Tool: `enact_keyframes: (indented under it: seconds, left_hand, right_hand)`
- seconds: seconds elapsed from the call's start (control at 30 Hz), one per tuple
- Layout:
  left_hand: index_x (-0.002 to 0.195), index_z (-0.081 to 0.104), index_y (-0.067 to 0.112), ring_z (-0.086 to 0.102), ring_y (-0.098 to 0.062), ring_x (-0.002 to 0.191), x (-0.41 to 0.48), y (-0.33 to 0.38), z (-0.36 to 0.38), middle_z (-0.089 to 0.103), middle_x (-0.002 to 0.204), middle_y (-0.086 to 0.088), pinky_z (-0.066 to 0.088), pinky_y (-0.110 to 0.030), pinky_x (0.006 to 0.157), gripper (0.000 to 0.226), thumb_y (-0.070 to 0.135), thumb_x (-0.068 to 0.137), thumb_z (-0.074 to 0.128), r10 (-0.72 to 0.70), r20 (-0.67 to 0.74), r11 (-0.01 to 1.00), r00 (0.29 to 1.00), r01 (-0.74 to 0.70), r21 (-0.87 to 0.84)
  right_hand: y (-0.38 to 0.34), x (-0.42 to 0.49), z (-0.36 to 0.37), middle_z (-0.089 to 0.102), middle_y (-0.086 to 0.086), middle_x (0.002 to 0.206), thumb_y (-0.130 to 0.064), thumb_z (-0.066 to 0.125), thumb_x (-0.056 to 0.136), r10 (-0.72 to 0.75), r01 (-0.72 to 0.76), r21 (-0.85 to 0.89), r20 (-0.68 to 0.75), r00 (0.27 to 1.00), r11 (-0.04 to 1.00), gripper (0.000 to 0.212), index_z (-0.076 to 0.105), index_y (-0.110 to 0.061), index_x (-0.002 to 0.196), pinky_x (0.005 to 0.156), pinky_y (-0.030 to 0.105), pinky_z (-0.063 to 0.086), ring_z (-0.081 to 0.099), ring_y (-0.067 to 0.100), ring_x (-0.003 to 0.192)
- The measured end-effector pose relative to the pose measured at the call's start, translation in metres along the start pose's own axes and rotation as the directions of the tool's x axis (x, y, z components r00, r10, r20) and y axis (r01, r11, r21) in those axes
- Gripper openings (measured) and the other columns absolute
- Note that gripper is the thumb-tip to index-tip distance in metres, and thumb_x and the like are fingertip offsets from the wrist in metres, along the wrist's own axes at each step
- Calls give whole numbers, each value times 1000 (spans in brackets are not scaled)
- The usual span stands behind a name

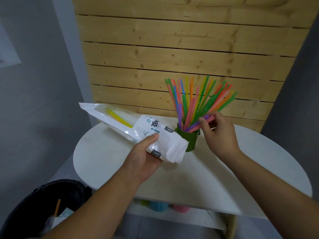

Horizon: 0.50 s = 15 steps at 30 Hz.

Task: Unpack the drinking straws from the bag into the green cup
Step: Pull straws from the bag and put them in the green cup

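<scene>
A green cup (pixel 191 141) stands near the back of the white round table (pixel 172 178), with several coloured straws (pixel 198 100) fanning out of it. My right hand (pixel 218 133) pinches a few purple and pink straws (pixel 205 120) whose lower ends reach into the cup. My left hand (pixel 146 156) grips the crumpled open end of the white printed bag (pixel 138 128), which is held tilted just left of the cup. Through the bag's clear window a few yellow and pink straws (pixel 119 119) show.
A wooden slat wall (pixel 181 49) rises behind the table. A black bin (pixel 43 209) with a liner stands on the floor at lower left, holding an orange straw and scraps. Coloured cups (pixel 158 206) sit on a shelf under the tabletop.
</scene>
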<state>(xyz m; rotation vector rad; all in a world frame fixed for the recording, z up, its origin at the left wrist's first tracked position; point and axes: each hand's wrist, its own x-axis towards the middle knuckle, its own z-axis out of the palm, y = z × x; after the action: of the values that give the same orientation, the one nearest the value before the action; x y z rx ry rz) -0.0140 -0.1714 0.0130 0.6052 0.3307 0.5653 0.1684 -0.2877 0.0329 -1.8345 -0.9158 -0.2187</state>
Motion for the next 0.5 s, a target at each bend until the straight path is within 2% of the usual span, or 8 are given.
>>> enact_keyframes:
  seconds: [0.1,0.2,0.3,0.37,0.43,0.47,0.5]
  left_hand:
    - [132,62,15,75,-25,99,2,0,0,77,114,-9,57,-50,92,55,8,78,67,-3,-23,1000,1000,3,2]
    - [139,58,14,74,-27,103,3,0,-1,75,119,-10,59,-50,90,62,8,79,67,-2,-36,1000,999,1,-10]
    - [140,58,14,75,-26,100,3,2,-1,75,118,-10,62,-48,84,54,5,87,63,0,-40,1000,999,-1,-20]
    - [141,57,14,75,-26,99,3,3,-1,75,120,-10,64,-46,78,55,4,87,62,4,-40,1000,999,-6,-28]
    - [141,57,13,76,-25,97,4,4,-1,75,120,-11,64,-46,77,53,2,89,61,11,-33,999,999,-13,-36]
    - [141,57,13,76,-25,98,5,5,-2,75,120,-11,63,-46,79,51,1,92,59,13,-33,999,999,-14,-31]
    - [141,57,13,75,-26,101,5,5,-2,74,121,-11,63,-46,82,49,1,93,58,15,-30,1000,999,-15,-18]
  right_hand:
    - [1,2,1,65,-3,77,-31,67,90,16,-16,27,14,1000,999,15,63,-16,88,65,33,49,59,15,72]
    - [-1,0,-3,66,-3,78,-34,75,83,57,-58,53,24,998,997,21,63,-20,91,63,27,47,58,16,71]
    - [-6,-11,-10,63,-2,81,-42,83,73,182,-183,46,30,983,982,44,54,-20,98,63,27,48,59,14,71]
    - [-9,-21,-12,61,2,77,-49,80,73,279,-278,-29,37,960,960,50,50,-16,95,62,32,48,59,17,70]
    - [-12,-31,-9,64,9,75,-53,68,83,412,-413,-25,129,902,911,47,52,-10,92,67,45,57,65,27,69]
    - [-16,-38,-6,66,13,76,-53,60,90,508,-532,62,223,832,845,47,55,-6,93,71,49,59,67,31,68]
    - [-21,-44,-2,68,17,79,-52,52,95,588,-663,178,338,735,727,50,57,-3,98,74,50,60,68,33,69]
